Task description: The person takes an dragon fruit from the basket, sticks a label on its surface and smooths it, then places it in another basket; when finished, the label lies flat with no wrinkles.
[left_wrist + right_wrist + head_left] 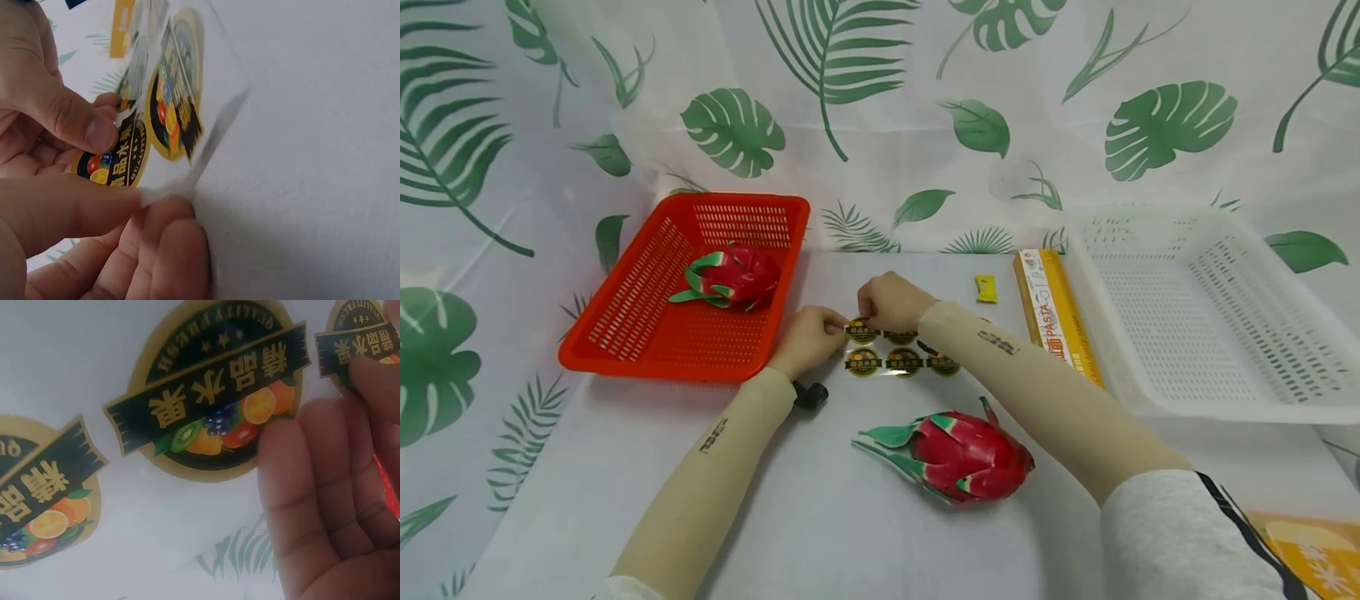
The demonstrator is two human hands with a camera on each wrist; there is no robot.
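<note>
My left hand (811, 340) pinches the corner of a clear sheet of round fruit stickers (904, 362). In the left wrist view its thumb and index finger grip the film while the sheet bends up. From the right side my right hand (891, 302) reaches over the sheet's far left corner. Its thumb lies at the edge of a black-and-gold sticker (128, 156) and pinches it. Close up, the right fingers (287, 481) overlap the edge of another sticker (215, 394) showing fruit and lettering. Nearer me lies a red dragon fruit (970, 457) with green-tipped scales.
A red basket (677, 367) at left holds another dragon fruit (741, 275). A white basket (1247, 408) stands at right beside a yellow pasta box (1060, 317). A small yellow packet (986, 288) lies behind the sheet. An orange package (1315, 554) shows at the lower right.
</note>
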